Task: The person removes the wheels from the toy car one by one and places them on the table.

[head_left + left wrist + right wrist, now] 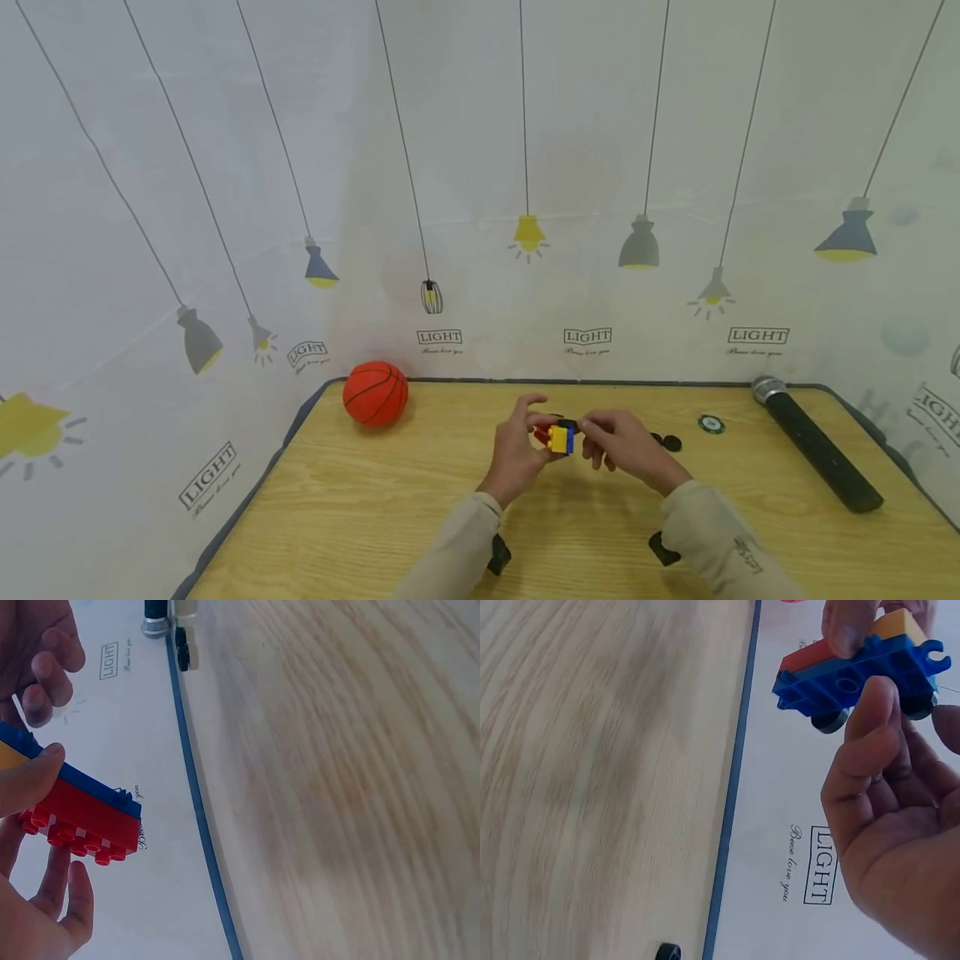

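My left hand (516, 450) grips a toy brick car (559, 439) above the table. In the right wrist view its blue chassis (840, 682) shows, tilted, with a hook at the end, a red brick (808, 655) and a yellow brick (897, 625) on top. Two black wheels sit along the chassis's lower side. The thumb and index finger of my right hand (626, 446) pinch the black wheel (919, 705) nearest the yellow end. In the left wrist view, red studs (79, 844) face down past the left fingers; the car's far end is cut off.
Loose black wheels (672, 443) lie right of the hands, near a round chip (711, 424). A microphone (817, 446) lies at the right and a red ball (375, 393) stands at the back left. Black pieces (663, 549) lie by the forearms. A printed sheet (480, 250) rises behind the table (352, 508).
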`<action>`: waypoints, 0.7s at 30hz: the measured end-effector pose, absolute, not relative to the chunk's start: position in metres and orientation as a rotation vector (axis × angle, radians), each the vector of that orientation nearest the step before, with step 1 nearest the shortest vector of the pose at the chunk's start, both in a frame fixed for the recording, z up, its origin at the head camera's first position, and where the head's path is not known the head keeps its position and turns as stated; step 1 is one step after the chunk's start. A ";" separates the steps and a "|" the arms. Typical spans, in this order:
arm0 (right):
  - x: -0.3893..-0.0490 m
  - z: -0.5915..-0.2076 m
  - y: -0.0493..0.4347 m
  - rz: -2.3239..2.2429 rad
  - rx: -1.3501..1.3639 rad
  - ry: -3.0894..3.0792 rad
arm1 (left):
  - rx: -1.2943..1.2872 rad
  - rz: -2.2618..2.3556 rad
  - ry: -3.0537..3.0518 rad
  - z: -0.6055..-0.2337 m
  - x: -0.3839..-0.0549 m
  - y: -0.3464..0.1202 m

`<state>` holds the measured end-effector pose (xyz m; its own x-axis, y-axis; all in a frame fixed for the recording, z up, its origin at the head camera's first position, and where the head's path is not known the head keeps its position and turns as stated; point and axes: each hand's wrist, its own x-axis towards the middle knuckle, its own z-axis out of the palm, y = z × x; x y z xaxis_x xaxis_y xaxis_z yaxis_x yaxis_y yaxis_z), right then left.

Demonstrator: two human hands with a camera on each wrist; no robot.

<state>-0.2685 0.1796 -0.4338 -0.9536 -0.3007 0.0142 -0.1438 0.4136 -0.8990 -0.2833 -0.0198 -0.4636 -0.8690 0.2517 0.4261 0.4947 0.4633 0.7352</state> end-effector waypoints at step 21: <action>-0.273 -0.436 0.170 -1.652 -0.295 2.220 | -0.513 -1.618 -2.414 -0.483 -0.290 -0.023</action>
